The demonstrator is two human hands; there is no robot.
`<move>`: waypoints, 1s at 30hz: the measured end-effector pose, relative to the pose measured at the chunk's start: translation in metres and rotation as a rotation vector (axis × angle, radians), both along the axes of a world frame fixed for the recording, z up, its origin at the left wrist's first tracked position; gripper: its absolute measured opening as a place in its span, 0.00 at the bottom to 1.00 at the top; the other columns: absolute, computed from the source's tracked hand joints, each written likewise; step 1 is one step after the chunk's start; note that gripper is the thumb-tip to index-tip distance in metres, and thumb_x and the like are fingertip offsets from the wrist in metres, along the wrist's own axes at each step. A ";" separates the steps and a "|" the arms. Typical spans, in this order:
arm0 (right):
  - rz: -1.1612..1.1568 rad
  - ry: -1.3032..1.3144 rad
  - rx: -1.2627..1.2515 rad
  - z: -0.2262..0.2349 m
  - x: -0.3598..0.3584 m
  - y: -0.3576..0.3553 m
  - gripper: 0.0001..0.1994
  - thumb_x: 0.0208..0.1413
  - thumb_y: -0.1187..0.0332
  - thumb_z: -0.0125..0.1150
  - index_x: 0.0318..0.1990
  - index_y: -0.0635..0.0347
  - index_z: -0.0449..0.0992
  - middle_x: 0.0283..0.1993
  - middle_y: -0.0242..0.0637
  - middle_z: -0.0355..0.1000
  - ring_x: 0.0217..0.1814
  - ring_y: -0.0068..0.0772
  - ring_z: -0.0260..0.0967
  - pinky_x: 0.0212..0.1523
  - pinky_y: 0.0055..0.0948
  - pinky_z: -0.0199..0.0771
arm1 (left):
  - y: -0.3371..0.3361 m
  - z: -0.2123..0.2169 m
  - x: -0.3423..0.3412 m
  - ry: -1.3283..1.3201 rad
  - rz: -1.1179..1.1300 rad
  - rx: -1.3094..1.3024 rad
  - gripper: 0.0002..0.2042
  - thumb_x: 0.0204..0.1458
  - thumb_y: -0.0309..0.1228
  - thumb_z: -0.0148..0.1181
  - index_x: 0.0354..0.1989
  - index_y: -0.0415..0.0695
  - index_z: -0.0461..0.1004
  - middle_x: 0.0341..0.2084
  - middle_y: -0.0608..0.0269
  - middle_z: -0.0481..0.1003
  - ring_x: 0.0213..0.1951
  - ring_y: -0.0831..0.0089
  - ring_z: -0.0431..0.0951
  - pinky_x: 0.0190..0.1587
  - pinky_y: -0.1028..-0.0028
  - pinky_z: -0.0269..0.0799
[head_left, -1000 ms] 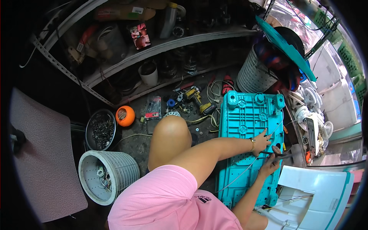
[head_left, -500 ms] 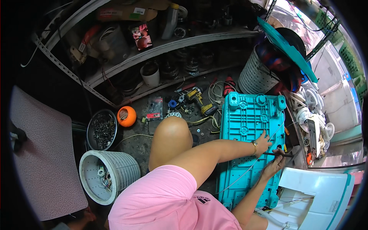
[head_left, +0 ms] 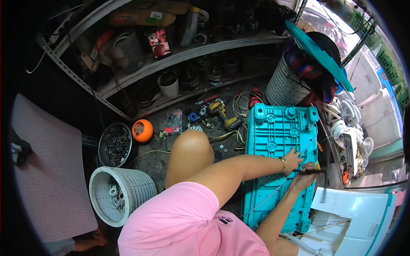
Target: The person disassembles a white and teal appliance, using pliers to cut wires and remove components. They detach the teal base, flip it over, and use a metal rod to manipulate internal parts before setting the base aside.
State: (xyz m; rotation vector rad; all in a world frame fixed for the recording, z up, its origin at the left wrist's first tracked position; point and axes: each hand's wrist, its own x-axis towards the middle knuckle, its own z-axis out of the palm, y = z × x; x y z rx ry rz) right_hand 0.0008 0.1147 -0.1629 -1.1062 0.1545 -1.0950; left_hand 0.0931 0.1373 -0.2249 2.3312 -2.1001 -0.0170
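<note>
A teal plastic base panel (head_left: 273,136) lies flat on the floor in front of me. My left hand (head_left: 294,158), with a gold bracelet at the wrist, rests with fingers spread on the panel's right side. Just below it my right hand (head_left: 304,178) is closed around a dark tool (head_left: 317,170) that points right, over the panel's edge. A thin white wire (head_left: 273,193) runs across the panel under my right forearm. My bare knee (head_left: 190,149) rises to the left of the panel.
A white appliance casing (head_left: 363,217) sits at the lower right. A grey ribbed drum (head_left: 124,192), a black bowl of screws (head_left: 115,145) and an orange ball (head_left: 143,130) stand left. A yellow drill (head_left: 222,109) and loose tools lie below a cluttered metal shelf (head_left: 205,49).
Both hands stay almost in place on the panel's right side, shifting only slightly. Another person's limb now shows at the lower left edge.
</note>
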 end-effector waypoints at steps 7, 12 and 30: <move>-0.141 0.158 -0.079 0.010 0.002 -0.002 0.27 0.61 0.39 0.44 0.25 0.54 0.59 0.23 0.30 0.54 0.28 0.23 0.50 0.31 0.27 0.52 | -0.001 -0.004 -0.001 -0.049 0.026 -0.050 0.21 0.36 0.52 0.66 0.37 0.53 0.82 0.46 0.67 0.68 0.58 0.53 0.61 0.48 0.49 0.58; -0.211 0.196 0.106 0.019 0.006 -0.007 0.28 0.59 0.37 0.42 0.26 0.55 0.61 0.24 0.30 0.54 0.28 0.24 0.50 0.32 0.26 0.51 | -0.003 -0.003 -0.004 -0.050 0.050 -0.032 0.20 0.39 0.50 0.65 0.38 0.53 0.82 0.47 0.67 0.68 0.57 0.53 0.62 0.48 0.46 0.58; 0.098 -0.127 0.071 0.024 -0.019 -0.032 0.31 0.61 0.36 0.36 0.20 0.54 0.61 0.18 0.29 0.49 0.17 0.22 0.44 0.19 0.23 0.44 | -0.023 -0.037 -0.001 -0.019 0.359 -0.071 0.16 0.55 0.36 0.50 0.51 0.48 0.73 0.47 0.57 0.75 0.53 0.52 0.70 0.53 0.36 0.55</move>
